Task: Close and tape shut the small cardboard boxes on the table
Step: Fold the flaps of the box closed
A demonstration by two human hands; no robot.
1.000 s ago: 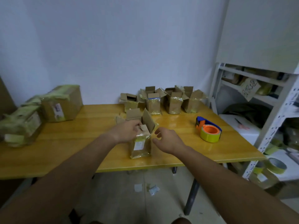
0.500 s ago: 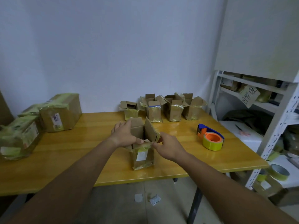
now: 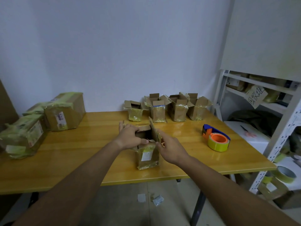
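Cardboard flaps stand open on a small box (image 3: 147, 154) near the front edge of a yellow wooden table (image 3: 81, 154), gripped at the top by 2 bare hands. The left hand (image 3: 130, 136) curls over the left flap, thumb at the rim; the right hand (image 3: 171, 148) pinches the upright right flap (image 3: 154, 132). Behind, 4 open boxes (image 3: 167, 108) line the wall. A tape dispenser (image 3: 215, 138) sits well to the right, taped parcels (image 3: 40, 118) far left, metal shelving (image 3: 276, 121) beside the table.
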